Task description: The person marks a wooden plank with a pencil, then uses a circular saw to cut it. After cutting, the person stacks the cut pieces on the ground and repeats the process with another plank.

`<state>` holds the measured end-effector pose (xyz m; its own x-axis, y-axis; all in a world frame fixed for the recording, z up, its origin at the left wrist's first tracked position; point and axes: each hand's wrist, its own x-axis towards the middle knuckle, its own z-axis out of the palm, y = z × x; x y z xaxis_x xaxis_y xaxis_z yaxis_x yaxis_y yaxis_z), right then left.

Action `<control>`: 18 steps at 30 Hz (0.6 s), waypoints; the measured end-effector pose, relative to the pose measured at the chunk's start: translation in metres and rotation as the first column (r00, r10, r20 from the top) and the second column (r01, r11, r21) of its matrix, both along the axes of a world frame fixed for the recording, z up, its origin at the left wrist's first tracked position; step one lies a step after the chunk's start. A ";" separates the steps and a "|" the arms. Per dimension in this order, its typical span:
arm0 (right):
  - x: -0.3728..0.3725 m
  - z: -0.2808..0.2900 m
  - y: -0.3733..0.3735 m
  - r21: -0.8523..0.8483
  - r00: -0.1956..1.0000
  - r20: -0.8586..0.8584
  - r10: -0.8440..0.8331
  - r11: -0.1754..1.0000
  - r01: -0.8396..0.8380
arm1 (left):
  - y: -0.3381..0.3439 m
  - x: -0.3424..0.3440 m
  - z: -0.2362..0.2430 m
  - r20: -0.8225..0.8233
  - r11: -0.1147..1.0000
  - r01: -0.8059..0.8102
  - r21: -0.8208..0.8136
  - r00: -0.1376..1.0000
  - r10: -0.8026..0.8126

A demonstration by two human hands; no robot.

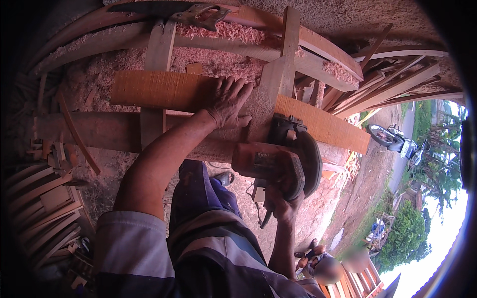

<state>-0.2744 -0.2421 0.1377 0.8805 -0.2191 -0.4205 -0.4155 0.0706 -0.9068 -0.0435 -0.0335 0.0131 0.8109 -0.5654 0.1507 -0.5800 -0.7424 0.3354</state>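
An orange-brown plank (159, 90) lies crosswise in front of me, and a similar orange-brown length (323, 121) shows to the right. Between them a paler board (272, 82) runs across the top. My left hand (229, 103) lies flat on the plank, fingers outstretched, with its fingertips and thumb near or against the paler board. Below that board, my right hand (284, 202) is wrapped round the rear handle of a red and dark circular saw (263, 161). The saw's base sits at the near edge of the right-hand length; its blade is hidden by the guard and body.
A handsaw (198, 16) lies on the far beams among pink wood shavings (223, 33). Pale crosspieces (159, 49) support the plank. Stacked wood stands at left and far right. A motorcycle (397, 140) is parked outside; other people (325, 270) are at lower right.
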 end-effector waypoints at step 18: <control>0.015 0.002 -0.001 -0.004 0.999 0.044 0.022 1.000 -0.022 | 0.000 0.001 -0.001 -0.023 1.000 0.012 -0.018 1.000 -0.012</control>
